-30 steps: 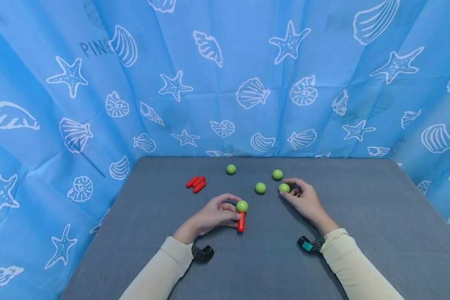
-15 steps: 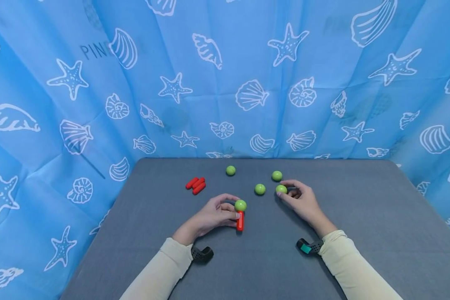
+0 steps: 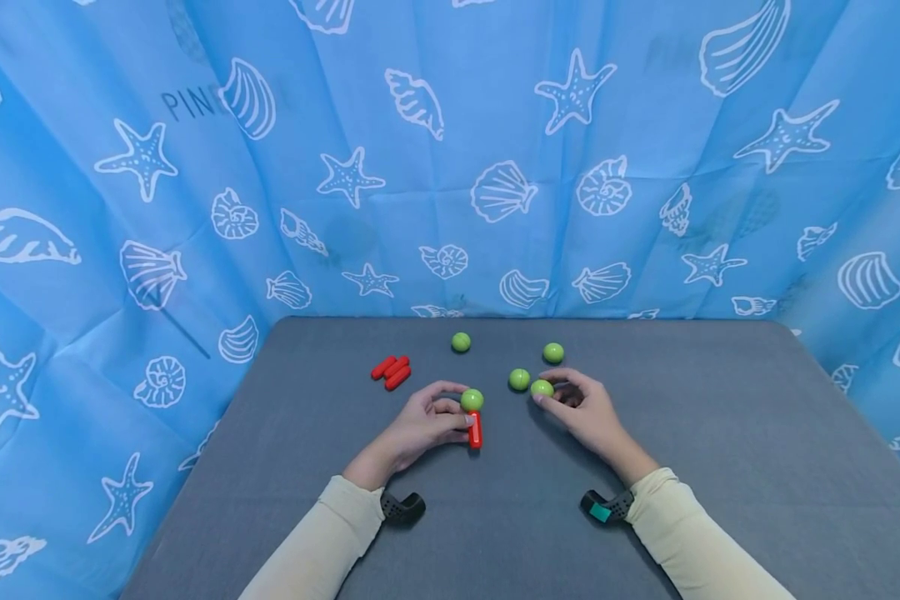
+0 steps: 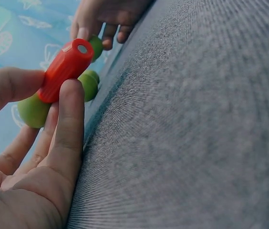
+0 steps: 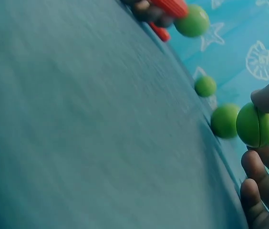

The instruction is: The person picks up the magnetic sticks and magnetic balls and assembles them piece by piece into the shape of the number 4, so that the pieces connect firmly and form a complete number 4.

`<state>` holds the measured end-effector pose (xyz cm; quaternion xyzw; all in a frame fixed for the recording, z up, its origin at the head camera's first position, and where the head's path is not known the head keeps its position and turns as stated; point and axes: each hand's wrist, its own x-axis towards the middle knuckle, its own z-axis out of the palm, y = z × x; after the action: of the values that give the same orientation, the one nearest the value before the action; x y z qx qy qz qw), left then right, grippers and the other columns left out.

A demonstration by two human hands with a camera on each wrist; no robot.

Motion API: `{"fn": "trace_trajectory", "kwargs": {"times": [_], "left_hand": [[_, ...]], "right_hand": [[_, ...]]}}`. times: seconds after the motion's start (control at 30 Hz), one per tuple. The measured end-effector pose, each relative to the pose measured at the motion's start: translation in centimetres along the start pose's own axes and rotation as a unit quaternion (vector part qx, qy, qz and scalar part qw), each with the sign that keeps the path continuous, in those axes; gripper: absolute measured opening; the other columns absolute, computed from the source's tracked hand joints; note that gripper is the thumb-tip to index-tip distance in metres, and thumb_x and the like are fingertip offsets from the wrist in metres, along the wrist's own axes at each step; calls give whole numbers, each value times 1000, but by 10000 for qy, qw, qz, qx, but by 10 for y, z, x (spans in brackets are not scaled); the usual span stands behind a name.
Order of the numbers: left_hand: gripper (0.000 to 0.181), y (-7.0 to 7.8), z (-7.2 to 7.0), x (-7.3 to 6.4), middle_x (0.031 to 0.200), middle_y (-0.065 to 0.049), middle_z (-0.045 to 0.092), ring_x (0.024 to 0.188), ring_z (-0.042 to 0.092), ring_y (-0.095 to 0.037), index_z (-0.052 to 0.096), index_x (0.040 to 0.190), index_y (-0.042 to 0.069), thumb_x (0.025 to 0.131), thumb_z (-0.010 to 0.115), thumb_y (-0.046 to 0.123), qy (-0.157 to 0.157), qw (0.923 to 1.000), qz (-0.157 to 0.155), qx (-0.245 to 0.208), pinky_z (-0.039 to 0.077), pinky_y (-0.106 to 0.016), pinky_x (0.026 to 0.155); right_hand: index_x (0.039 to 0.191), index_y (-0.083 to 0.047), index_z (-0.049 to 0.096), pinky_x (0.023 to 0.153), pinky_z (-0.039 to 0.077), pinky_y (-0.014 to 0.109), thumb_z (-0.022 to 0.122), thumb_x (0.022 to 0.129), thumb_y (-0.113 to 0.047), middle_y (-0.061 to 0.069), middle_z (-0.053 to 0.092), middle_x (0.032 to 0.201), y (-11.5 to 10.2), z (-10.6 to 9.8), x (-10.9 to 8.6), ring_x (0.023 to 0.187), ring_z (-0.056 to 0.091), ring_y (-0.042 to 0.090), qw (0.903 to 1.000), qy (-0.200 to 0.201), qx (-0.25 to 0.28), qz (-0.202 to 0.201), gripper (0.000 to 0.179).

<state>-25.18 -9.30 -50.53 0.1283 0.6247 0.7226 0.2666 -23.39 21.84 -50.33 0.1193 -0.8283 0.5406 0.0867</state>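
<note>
My left hand (image 3: 417, 431) pinches a short red rod (image 3: 475, 432) between thumb and fingers. A green ball (image 3: 472, 400) sits against the rod's far end. In the left wrist view the rod's near end (image 4: 81, 48) shows a small silvery disc. To the right, my right hand (image 3: 591, 422) holds another green ball (image 3: 542, 389) between thumb and fingertips; a seam around this ball (image 5: 256, 125) is visible in the right wrist view. A gap separates the held ball from the rod. Close to it on the table lies a loose green ball (image 3: 519, 380).
Further back on the grey table (image 3: 510, 517) lie two more green balls, one at the left (image 3: 461, 342) and one at the right (image 3: 553, 353). Several red rods (image 3: 394, 372) lie grouped at the left. A blue shell-patterned curtain (image 3: 450, 208) hangs behind.
My right hand has moved left and nearer to me with its green ball. My left hand, with the rod and ball, has shifted slightly left and away from me.
</note>
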Motion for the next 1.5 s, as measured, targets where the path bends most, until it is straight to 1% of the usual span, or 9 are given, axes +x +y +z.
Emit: {"fn": "trace_trajectory", "kwargs": {"times": [0.13, 0.23, 0.37, 0.5, 0.67, 0.77, 1.0, 1.3, 1.5], "left_hand": [[54, 0, -1, 0, 101, -4, 69, 102, 73, -20, 54, 145, 12, 97, 76, 4, 24, 10000, -49, -18, 62, -44, 96], [53, 0, -1, 0, 100, -4, 69, 102, 73, -19, 54, 145, 12, 97, 76, 5, 23, 10000, -78, 10, 62, -43, 96], [52, 0, 0, 1, 98, -5, 70, 99, 74, -19, 56, 144, 14, 97, 77, 7, 67, 9999, -139, 54, 62, -43, 96], [53, 1, 0, 0, 99, -5, 71, 99, 74, -19, 56, 144, 14, 96, 77, 6, 81, 9998, -165, 46, 62, -43, 95], [52, 2, 0, -1, 100, -5, 71, 98, 73, -18, 55, 145, 14, 97, 75, 6, 49, 9999, -153, 53, 62, -42, 96], [52, 2, 0, -1, 99, -4, 71, 98, 73, -18, 54, 146, 13, 98, 74, 7, 11, 9999, -126, 71, 62, -42, 96], [53, 1, -1, -1, 99, -2, 71, 99, 73, -17, 53, 147, 12, 99, 74, 7, -44, 9999, -105, 49, 62, -41, 96], [51, 0, 0, 0, 99, -3, 71, 97, 73, -17, 53, 146, 11, 99, 73, 6, -38, 9999, -68, 72, 62, -41, 96], [50, 0, 0, 0, 100, -4, 72, 96, 73, -17, 54, 145, 11, 98, 73, 4, 7, 10000, -90, 28, 62, -41, 95]], "right_hand": [[127, -4, 72, 63, 52, 25, 79, 97, -13, 17, 70, 113, -8, 10, -4, 81, 62, 11, 9997, -212, 137, -24, 33], [126, -5, 72, 60, 50, 25, 79, 96, -14, 14, 70, 106, -15, 18, -8, 79, 60, 12, 9989, -402, 210, -93, 32], [125, -2, 71, 58, 49, 26, 79, 96, -13, 11, 68, 97, -20, 29, -13, 74, 59, 14, 9970, -630, 328, -318, 33], [126, -1, 70, 56, 49, 26, 79, 96, -11, 10, 67, 93, -24, 36, -17, 70, 58, 14, 9943, -813, 479, -489, 33], [124, -2, 70, 60, 49, 25, 80, 95, -13, 11, 68, 94, -28, 38, -20, 72, 58, 14, 9923, -1040, 518, -431, 33], [121, -5, 71, 62, 50, 26, 82, 93, -13, 10, 68, 94, -29, 39, -20, 72, 59, 14, 9915, -1132, 507, -383, 31], [114, -14, 71, 60, 50, 27, 85, 90, -15, 8, 67, 85, -30, 40, -22, 68, 57, 12, 9866, -1476, 568, -405, 28], [115, -8, 71, 65, 51, 27, 86, 90, -15, 11, 69, 89, -32, 45, -25, 73, 60, 12, 9801, -1805, 647, -510, 30], [112, -12, 71, 67, 51, 27, 88, 88, -17, 8, 69, 90, -34, 49, -26, 75, 62, 23, 9777, -1932, 686, -461, 29]]}}
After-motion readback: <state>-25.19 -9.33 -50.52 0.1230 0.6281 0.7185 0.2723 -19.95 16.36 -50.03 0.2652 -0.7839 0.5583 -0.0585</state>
